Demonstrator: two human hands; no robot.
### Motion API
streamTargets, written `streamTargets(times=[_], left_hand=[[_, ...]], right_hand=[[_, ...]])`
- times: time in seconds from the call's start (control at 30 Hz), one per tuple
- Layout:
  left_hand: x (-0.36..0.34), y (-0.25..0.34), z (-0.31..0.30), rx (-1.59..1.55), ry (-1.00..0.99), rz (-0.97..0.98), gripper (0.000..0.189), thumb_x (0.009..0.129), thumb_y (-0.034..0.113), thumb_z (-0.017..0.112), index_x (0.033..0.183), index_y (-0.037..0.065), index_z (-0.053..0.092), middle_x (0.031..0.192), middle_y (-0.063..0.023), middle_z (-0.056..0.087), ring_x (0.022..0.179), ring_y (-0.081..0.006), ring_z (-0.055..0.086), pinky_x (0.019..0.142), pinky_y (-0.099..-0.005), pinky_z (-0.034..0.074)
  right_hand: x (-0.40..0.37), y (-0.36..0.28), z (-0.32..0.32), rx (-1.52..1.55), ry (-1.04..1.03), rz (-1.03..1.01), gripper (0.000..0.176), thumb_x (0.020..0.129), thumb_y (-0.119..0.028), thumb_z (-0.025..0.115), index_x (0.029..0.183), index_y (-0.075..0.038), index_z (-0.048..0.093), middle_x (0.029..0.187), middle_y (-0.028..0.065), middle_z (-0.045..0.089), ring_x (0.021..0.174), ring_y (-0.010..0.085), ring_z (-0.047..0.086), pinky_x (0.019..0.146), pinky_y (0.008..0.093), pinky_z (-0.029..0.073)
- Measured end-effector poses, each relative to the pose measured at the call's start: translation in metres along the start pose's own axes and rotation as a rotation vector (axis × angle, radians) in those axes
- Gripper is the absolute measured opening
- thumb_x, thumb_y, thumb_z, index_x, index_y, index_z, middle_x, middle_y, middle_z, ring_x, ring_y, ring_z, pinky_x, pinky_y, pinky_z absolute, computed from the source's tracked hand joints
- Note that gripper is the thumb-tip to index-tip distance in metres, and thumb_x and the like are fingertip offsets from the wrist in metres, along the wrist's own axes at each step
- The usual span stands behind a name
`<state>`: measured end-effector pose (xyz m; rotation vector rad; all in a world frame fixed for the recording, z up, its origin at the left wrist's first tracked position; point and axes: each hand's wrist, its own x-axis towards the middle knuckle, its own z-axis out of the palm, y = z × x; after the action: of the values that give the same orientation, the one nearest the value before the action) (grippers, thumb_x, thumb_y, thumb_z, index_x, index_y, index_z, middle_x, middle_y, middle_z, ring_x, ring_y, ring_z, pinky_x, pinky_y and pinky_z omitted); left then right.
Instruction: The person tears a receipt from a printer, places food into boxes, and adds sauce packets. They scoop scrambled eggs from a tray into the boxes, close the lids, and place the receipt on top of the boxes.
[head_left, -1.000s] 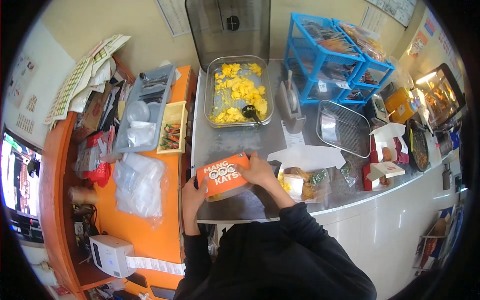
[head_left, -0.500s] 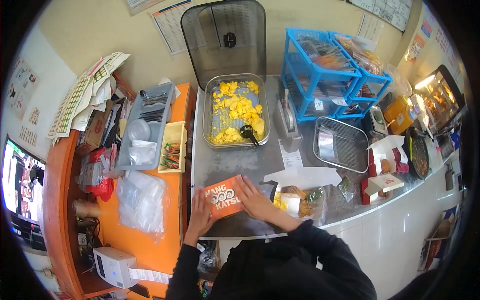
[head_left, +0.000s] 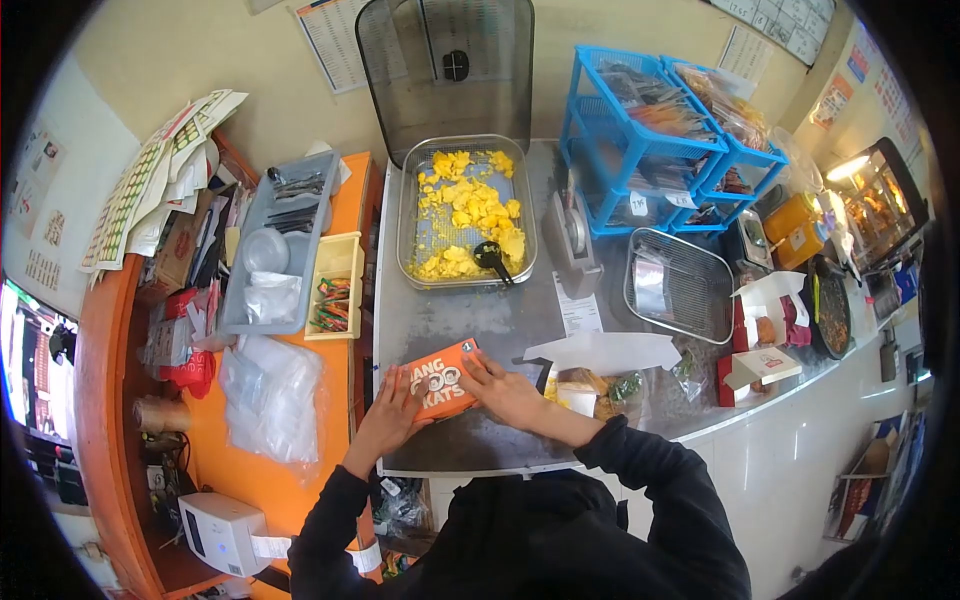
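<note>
An orange food box (head_left: 441, 382) printed with white letters lies on the steel counter (head_left: 470, 320) in front of me. My left hand (head_left: 388, 416) grips its left edge. My right hand (head_left: 503, 390) presses on its right side. Just right of the box stands an open white box of food (head_left: 598, 378) with its lid up. Both my sleeves are black.
A steel tray of yellow fried pieces (head_left: 464, 210) with a black scoop sits behind. Blue baskets (head_left: 660, 125), a tape dispenser (head_left: 575, 240), a wire tray (head_left: 680, 285) and small open boxes (head_left: 765, 335) are to the right. Plastic bags (head_left: 270, 395), a grey bin (head_left: 275, 245) and a receipt printer (head_left: 225, 535) are on the orange counter to the left.
The orange box, lifted and tilted a second ago, now lies flat on the counter under both hands. My view has shifted slightly.
</note>
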<state>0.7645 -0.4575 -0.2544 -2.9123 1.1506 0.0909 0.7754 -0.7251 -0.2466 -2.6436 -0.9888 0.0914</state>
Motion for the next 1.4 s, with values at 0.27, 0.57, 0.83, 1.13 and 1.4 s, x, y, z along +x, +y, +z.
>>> streamTargets(times=[0.27,0.57,0.83,1.13,1.4], left_hand=[[-0.004,0.030,0.002,-0.080,0.053,-0.100,0.059,0.085,0.033,0.064,0.140,0.032,0.043,0.149,-0.0318,0.018,0.137,-0.0556,0.008,0.111,-0.0589,0.019],[0.002,0.039,0.036,-0.345,0.391,-0.206,0.045,0.083,0.015,0.069,0.125,0.027,0.061,0.155,-0.0109,0.025,0.142,-0.0480,0.005,0.114,-0.0544,0.017],[0.067,0.113,-0.052,-0.679,0.515,-0.582,0.031,0.090,0.024,0.059,0.117,0.010,0.063,0.144,-0.0201,0.038,0.137,-0.0445,0.025,0.111,-0.0485,0.025],[0.118,0.224,0.013,-0.626,0.210,-0.440,0.052,0.095,0.023,0.048,0.136,-0.006,0.034,0.139,-0.0367,0.033,0.134,-0.0473,0.029,0.111,-0.0502,0.024],[0.121,0.225,0.034,-0.828,0.325,-0.438,0.056,0.096,0.022,0.046,0.138,-0.010,0.027,0.138,-0.0350,0.035,0.132,-0.0459,0.033,0.109,-0.0459,0.028]], right_hand=[[-0.026,0.001,0.045,-0.005,0.271,-0.112,0.030,0.083,-0.015,0.061,0.111,-0.007,0.055,0.143,0.0224,0.039,0.136,0.0372,0.034,0.081,0.0345,0.055],[-0.030,0.002,0.013,0.016,0.463,0.038,0.021,0.079,-0.012,0.060,0.099,-0.007,0.058,0.136,0.0198,0.048,0.133,0.0366,0.039,0.103,0.0484,0.038],[-0.134,0.062,-0.138,0.115,0.152,0.877,0.036,0.098,-0.033,0.043,0.088,-0.007,0.066,0.083,0.0201,0.067,0.089,0.0339,0.063,0.088,0.0541,0.040],[-0.184,0.019,0.005,-0.105,0.652,0.999,0.033,0.086,-0.020,0.063,0.105,0.003,0.049,0.127,0.0349,0.042,0.115,0.0520,0.045,0.092,0.0527,0.041],[-0.187,0.034,0.025,0.558,0.752,1.040,0.063,0.091,-0.021,0.058,0.138,0.006,0.027,0.132,0.0293,0.042,0.117,0.0431,0.050,0.095,0.0426,0.043]])
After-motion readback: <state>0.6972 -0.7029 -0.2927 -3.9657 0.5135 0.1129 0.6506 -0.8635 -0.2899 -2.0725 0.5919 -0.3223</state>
